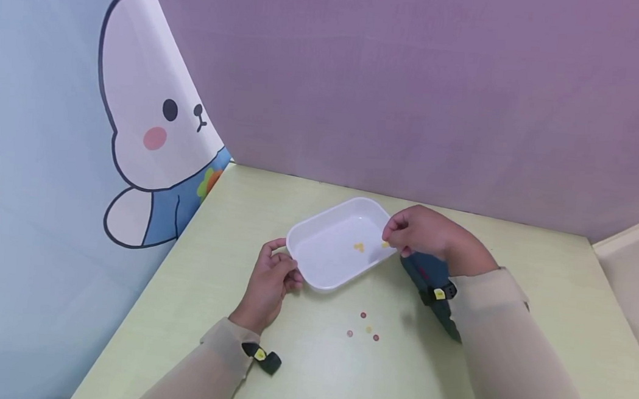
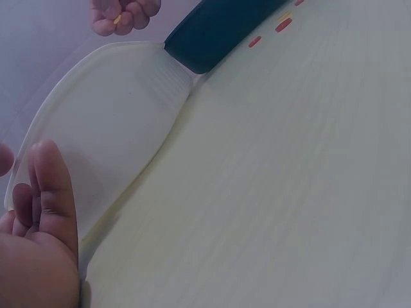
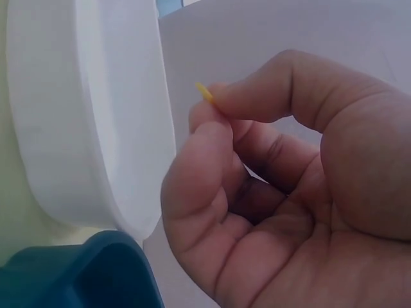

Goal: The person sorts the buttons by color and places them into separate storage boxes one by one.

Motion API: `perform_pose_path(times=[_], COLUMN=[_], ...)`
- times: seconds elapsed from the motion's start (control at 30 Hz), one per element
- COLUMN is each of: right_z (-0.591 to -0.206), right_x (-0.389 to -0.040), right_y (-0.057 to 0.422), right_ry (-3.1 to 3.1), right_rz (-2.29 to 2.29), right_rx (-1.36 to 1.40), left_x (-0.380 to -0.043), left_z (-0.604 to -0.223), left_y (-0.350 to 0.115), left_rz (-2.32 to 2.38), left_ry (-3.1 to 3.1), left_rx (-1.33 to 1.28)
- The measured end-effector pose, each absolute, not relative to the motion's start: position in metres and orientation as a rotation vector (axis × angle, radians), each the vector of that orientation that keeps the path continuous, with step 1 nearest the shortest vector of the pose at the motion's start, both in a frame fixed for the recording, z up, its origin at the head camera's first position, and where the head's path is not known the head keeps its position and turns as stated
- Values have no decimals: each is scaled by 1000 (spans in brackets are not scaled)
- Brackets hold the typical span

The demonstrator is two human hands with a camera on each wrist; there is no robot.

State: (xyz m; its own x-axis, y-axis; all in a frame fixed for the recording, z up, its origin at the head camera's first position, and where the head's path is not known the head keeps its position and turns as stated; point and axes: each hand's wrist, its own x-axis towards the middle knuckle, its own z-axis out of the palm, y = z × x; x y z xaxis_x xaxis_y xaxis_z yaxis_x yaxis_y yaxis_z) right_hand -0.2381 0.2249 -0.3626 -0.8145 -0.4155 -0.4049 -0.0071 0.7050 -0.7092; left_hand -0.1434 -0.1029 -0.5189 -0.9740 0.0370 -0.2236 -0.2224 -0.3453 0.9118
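Note:
A white rectangular tray (image 1: pixel 316 248) sits on the table, with a few small yellow pieces (image 1: pixel 359 248) inside. My left hand (image 1: pixel 271 276) holds the tray at its left end, thumb and fingers at the rim and wall. Over the tray's right end, my right hand (image 1: pixel 416 230) pinches a small yellow disc (image 3: pixel 205 92) between thumb and index fingertip. The disc's edge sticks out past the fingertips in the right wrist view. Beneath the right forearm stands a teal container (image 3: pixel 128 253), partly hidden in the head view.
Several small round discs (image 1: pixel 363 315), red, pink and yellow, lie on the pale table (image 1: pixel 310 357) in front of the tray. A purple backdrop (image 1: pixel 392 94) rises behind the table. At the left hangs a blue cloth (image 1: pixel 33 206) with a cartoon rabbit.

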Motion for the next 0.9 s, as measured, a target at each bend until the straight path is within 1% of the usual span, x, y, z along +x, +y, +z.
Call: perform_pose_path(times=[0.4, 0.9], right_z=[-375, -380], right_x=[-260, -266], right_y=[216, 212], right_ry=[2344, 2326], right_rz=[-949, -931], right_rx=[-260, -203], left_x=[-143, -143], left_z=[-516, -514], left_y=[-104, -99], left_rz=[2427, 2440], left_ry=[1700, 1686], left_rx=[-259, -254])
